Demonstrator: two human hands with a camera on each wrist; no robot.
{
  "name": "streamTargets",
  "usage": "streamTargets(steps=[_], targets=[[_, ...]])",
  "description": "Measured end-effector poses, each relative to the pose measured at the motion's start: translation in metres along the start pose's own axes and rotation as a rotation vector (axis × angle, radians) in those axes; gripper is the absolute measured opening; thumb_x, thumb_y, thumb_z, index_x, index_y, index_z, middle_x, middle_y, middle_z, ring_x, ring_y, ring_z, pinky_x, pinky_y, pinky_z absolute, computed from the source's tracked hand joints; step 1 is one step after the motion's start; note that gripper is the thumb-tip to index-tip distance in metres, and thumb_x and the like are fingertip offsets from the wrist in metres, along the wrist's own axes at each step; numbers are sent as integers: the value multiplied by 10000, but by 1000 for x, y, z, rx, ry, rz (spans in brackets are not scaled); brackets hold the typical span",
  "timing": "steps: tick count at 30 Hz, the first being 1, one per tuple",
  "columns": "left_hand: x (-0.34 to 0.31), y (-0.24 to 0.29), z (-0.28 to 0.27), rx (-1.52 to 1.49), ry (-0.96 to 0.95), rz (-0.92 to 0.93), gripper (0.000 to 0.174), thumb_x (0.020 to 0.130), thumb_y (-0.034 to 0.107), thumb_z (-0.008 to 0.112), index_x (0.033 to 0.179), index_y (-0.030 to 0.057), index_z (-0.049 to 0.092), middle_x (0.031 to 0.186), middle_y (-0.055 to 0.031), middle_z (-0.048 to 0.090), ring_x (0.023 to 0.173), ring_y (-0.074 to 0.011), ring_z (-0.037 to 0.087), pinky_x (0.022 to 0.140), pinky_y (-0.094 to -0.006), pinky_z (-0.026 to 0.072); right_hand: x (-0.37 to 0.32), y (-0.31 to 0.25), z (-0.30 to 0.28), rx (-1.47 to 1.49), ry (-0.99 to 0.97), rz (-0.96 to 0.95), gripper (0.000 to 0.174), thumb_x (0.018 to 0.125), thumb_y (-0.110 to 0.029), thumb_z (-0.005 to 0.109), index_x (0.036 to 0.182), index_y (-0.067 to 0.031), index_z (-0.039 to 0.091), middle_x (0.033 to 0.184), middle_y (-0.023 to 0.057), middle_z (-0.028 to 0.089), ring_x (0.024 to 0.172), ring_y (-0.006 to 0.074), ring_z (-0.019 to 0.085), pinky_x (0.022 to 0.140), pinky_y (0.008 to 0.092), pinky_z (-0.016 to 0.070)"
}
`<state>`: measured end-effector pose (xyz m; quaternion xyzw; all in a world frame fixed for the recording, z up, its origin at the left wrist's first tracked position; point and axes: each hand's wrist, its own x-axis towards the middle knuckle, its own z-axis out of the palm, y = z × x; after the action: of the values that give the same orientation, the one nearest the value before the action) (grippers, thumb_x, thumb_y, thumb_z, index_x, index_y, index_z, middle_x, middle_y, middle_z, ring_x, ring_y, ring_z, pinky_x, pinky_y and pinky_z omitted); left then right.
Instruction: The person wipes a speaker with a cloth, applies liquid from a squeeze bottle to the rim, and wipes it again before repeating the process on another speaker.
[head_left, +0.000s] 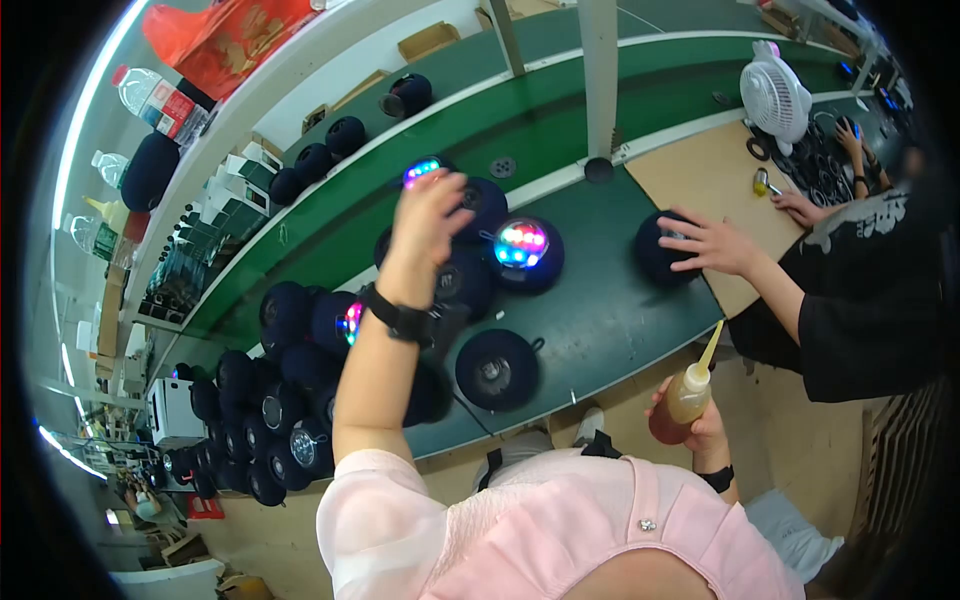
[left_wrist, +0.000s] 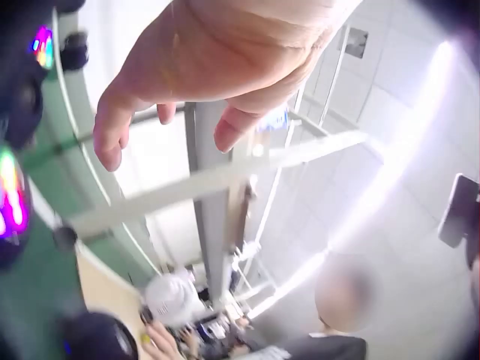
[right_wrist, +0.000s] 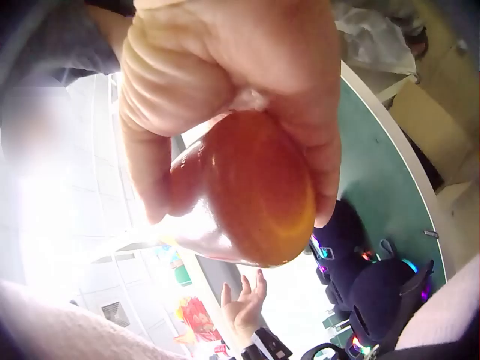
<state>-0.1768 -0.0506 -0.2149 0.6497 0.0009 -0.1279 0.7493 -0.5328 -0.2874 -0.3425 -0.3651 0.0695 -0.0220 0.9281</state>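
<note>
Bottle (head_left: 683, 412): at 4 o'clock in the head view, grasped by the right hand (head_left: 710, 428), nozzle (head_left: 711, 347) towards 1 o'clock. Squeezing too hard could eject liquid (right_wrist: 259, 187) onto bench (head_left: 600, 330) or floor (head_left: 780, 430). Left hand (head_left: 430, 218), at 11 o'clock: empty, fingers relaxed; a careless sweep may roll the round, lit speaker (head_left: 527, 255) near it.
</note>
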Motion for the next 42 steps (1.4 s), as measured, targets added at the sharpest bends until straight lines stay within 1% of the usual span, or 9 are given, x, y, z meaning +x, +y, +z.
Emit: streamTargets(steps=[3,5,12,14,17,23,28,38,42], targets=[[90,-12,-66,-43,232,-139,658,815,228,628,1343,-8,315,1446,-253,155,1330,-415,198,1018,-600,252,12,5,4,-17,-23,38,789,539,-282,860,1157,7,463,1074,129,526,1029,267,552,849,462,508],[156,-52,-90,-29,500,-343,380,812,234,596,1162,96,544,1186,-114,551,1050,-349,515,916,-617,308,20,11,9,-64,-21,83,803,525,-279,872,1155,7,464,1100,134,524,1048,274,542,851,473,504],[237,-136,-90,-174,449,-471,475,805,294,659,1215,109,507,1222,-116,557,1152,-342,499,987,-613,283,37,24,48,-59,67,114,795,588,-243,855,1228,-29,435,1147,156,541,1088,295,542,874,462,492],[276,-186,-113,-294,392,-486,639,736,317,729,1251,23,491,1322,-145,471,1249,-309,402,1063,-505,217,33,29,46,-76,105,157,815,582,-273,858,1227,-37,419,1119,158,546,1070,302,551,849,474,508],[318,-235,-136,-481,313,-304,674,678,209,748,1245,-23,465,1203,-167,549,1003,-315,585,909,-512,400,30,37,38,-121,175,137,857,577,-274,855,1259,-25,401,1103,152,556,1017,287,579,847,440,511],[263,-153,-113,-272,472,-414,640,641,212,754,1187,-2,495,1079,-143,598,891,-327,620,782,-575,426,45,17,62,-261,159,104,965,541,-268,866,1318,-8,357,1159,149,532,1011,264,581,880,392,480],[200,-76,-100,-275,72,-169,620,673,187,715,1215,79,433,1086,-134,537,955,-348,559,843,-604,398,48,10,67,-267,113,-132,865,541,-287,875,1229,-30,418,1203,165,518,1084,279,545,904,391,459],[-61,-11,-33,-347,-252,-335,553,792,325,531,1257,40,443,1251,-177,507,1125,-379,511,880,-616,405,41,19,38,314,-116,-149,726,738,-477,679,1316,-135,401,1295,104,471,1194,322,453,875,487,467],[-119,-46,16,37,-145,125,717,646,26,640,1300,9,347,1128,-140,511,990,-252,578,867,-332,484,25,21,21,567,-73,-45,694,810,-534,541,1339,-112,383,1302,142,458,1174,343,456,816,466,487]])
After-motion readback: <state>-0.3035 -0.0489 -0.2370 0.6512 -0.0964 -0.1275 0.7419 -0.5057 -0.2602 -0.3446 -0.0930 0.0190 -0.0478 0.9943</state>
